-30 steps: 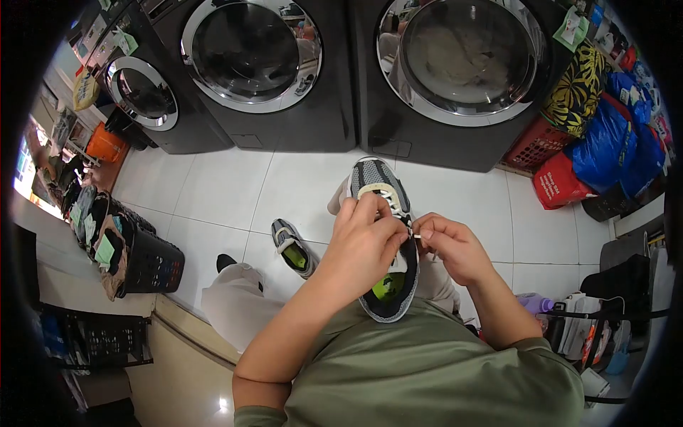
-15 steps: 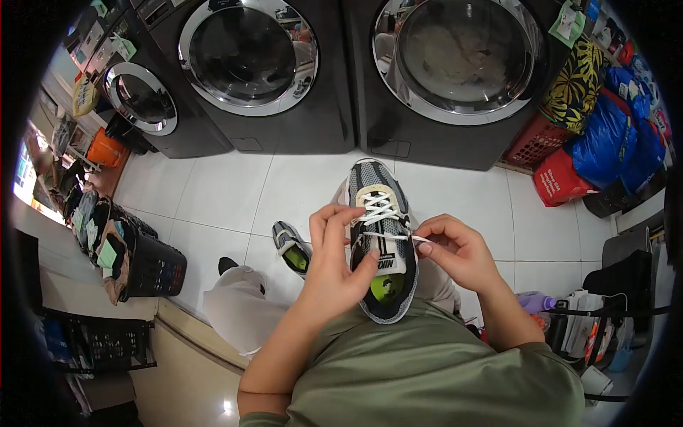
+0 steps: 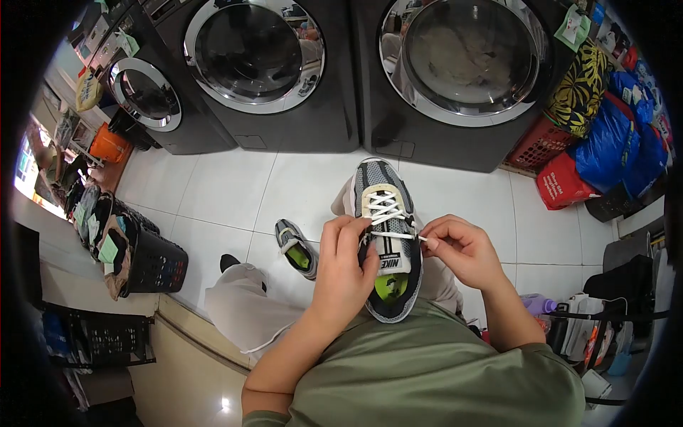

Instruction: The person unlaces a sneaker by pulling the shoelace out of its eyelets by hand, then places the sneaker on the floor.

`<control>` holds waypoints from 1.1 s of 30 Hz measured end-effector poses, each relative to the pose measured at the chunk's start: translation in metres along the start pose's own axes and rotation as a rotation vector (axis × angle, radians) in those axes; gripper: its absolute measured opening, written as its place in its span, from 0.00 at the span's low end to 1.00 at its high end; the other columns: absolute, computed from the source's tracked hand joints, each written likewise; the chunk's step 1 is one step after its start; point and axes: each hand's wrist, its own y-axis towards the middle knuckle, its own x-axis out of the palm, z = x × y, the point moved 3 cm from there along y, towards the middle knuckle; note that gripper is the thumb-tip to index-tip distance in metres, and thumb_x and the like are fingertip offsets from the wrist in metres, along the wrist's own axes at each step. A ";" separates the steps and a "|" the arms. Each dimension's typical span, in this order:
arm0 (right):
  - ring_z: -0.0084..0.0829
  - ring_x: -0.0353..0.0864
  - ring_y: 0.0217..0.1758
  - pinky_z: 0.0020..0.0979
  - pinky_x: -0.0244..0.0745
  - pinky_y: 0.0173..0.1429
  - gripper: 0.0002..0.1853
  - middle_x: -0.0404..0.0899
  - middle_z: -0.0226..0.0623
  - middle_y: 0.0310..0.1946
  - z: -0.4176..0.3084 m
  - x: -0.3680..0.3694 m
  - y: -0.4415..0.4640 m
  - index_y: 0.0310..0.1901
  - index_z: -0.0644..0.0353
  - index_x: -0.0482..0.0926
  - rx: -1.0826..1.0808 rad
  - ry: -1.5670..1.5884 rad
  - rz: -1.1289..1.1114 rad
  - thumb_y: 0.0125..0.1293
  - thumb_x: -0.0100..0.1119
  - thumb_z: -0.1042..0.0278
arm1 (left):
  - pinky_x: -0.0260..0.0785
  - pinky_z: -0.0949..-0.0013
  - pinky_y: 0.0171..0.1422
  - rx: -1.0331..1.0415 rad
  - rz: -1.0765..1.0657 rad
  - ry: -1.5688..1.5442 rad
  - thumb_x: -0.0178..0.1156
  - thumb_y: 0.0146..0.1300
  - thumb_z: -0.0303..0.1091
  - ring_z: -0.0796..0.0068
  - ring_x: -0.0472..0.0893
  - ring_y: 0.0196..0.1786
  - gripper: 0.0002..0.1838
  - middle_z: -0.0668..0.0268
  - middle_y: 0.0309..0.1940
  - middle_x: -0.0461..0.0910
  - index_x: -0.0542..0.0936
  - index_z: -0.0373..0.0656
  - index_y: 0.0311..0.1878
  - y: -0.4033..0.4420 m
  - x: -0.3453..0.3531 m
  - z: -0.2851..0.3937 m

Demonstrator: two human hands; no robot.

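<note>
1. Moved: since the earliest frame, the left hand (image 3: 341,267) has drawn back from the eyelets nearest the right hand (image 3: 466,256) to the opposite flank of the shoe (image 3: 380,173); laces and tongue now lie in view.
2. Left hand: thumb and fingers apart, at the shoe's near flank; any firm grip there, cannot tell.
3. Right hand: thumb and forefinger together, clamped on the free end of the white lace (image 3: 388,234).
4. Shoe, one: between the hands, toe pointing away from the wearer; likely light, with yielding mesh, a stiffer sole and little fragility; best steadied at the side or heel collar.
5. Lace: probably soft and limp, liable to slide through a loose pinch; best taken close to its tip.
6. Appearance: grey mesh, dark overlays, cream trim; pale tongue (image 3: 391,257) with black lettering; bright green insole (image 3: 390,286); laces crossed above, a single bar below.
7. Second shoe (image 3: 293,245): matching; on white floor tiles (image 3: 462,199), left of the left hand.
</note>
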 end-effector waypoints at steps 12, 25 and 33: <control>0.30 0.85 0.48 0.31 0.80 0.54 0.05 0.84 0.39 0.48 -0.020 -0.015 0.012 0.42 0.68 0.84 -0.078 -0.312 0.042 0.71 0.64 0.74 | 0.75 0.66 0.48 -0.062 0.014 -0.178 0.69 0.61 0.20 0.65 0.80 0.48 0.20 0.57 0.52 0.76 0.79 0.36 0.56 0.004 -0.005 0.003; 0.39 0.83 0.47 0.36 0.78 0.52 0.05 0.82 0.42 0.43 -0.026 -0.005 0.007 0.37 0.64 0.76 -0.253 -0.513 -0.112 0.65 0.64 0.76 | 0.72 0.68 0.47 -0.072 0.063 -0.084 0.61 0.62 0.17 0.70 0.74 0.44 0.16 0.59 0.45 0.72 0.75 0.34 0.53 -0.012 0.008 -0.011; 0.29 0.81 0.37 0.30 0.76 0.44 0.06 0.80 0.34 0.33 -0.033 -0.033 -0.005 0.37 0.64 0.78 -0.069 -0.385 -0.093 0.70 0.65 0.73 | 0.74 0.69 0.43 -0.141 0.067 -0.170 0.68 0.64 0.21 0.71 0.77 0.43 0.17 0.58 0.46 0.72 0.74 0.33 0.53 -0.018 0.009 -0.013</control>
